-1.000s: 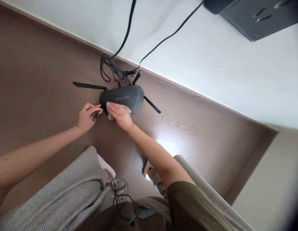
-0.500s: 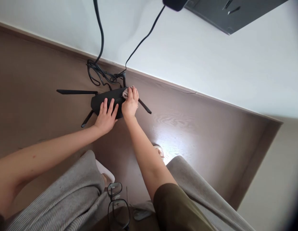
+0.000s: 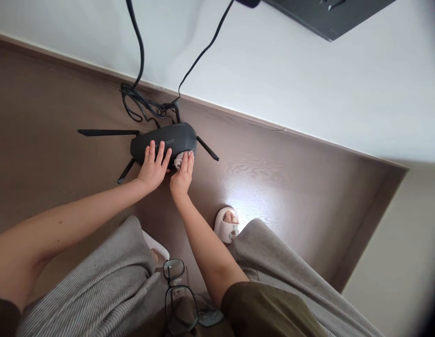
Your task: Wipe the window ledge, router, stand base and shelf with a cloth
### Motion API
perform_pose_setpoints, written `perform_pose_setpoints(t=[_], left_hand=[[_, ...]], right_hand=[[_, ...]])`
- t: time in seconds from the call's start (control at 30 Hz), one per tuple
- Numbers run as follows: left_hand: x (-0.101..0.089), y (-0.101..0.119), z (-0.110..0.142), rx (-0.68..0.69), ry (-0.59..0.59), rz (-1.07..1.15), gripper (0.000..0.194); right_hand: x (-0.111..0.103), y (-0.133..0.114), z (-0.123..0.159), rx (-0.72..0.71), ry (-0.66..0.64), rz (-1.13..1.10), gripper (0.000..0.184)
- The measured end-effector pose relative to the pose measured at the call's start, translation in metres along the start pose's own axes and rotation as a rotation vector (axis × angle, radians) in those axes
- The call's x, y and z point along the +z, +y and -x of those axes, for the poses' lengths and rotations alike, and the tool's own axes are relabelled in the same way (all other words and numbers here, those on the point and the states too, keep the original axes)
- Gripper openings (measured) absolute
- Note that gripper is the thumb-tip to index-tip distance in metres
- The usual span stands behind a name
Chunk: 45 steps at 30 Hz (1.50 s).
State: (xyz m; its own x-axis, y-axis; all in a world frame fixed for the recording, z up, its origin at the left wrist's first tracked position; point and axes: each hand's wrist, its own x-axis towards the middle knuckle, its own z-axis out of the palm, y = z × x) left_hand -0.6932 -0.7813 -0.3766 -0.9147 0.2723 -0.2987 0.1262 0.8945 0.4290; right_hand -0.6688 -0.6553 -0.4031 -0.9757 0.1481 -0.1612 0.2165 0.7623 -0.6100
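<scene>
A black router (image 3: 175, 135) with several thin antennas lies on the brown wooden floor (image 3: 280, 187) near the white wall. My left hand (image 3: 153, 167) rests flat on its near left part, fingers spread. My right hand (image 3: 181, 175) presses a small pale cloth (image 3: 178, 159) against the router's near edge, fingers closed over it. Black cables (image 3: 140, 105) lie tangled behind the router and run up the wall.
My knees in grey ribbed trousers (image 3: 98, 285) fill the bottom of the view, with white slippers (image 3: 226, 227) on the floor. Glasses (image 3: 178, 295) hang at my chest. A dark wall-mounted panel (image 3: 329, 14) sits at top right. A wall corner stands at right.
My right hand slid the cloth from the router's far top edge back to its near edge. My left hand stayed flat on the router. The view shifted slightly.
</scene>
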Motion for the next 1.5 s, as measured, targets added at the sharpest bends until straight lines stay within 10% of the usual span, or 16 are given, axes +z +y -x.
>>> perform_pose_setpoints(t=[0.13,0.53,0.93,1.17,1.5], left_hand=[[-0.001,-0.001,0.000,0.017,-0.011,0.004,0.068],[-0.008,0.003,-0.002,0.015,-0.059,-0.013,0.074],[-0.005,0.001,-0.002,-0.004,-0.032,-0.057,0.063],[-0.009,0.002,-0.002,-0.009,-0.042,-0.019,0.071],[-0.005,0.000,-0.002,-0.016,-0.017,0.019,0.065]], right_hand=[[-0.016,0.002,0.009,-0.026,-0.003,-0.095,0.068],[0.022,-0.036,-0.130,-0.077,-0.046,-0.060,0.063],[-0.002,-0.026,-0.106,-0.400,-0.283,-0.018,0.061],[0.001,-0.014,-0.119,-0.118,-0.069,0.025,0.065],[0.003,0.003,-0.024,-0.047,0.008,-0.056,0.071]])
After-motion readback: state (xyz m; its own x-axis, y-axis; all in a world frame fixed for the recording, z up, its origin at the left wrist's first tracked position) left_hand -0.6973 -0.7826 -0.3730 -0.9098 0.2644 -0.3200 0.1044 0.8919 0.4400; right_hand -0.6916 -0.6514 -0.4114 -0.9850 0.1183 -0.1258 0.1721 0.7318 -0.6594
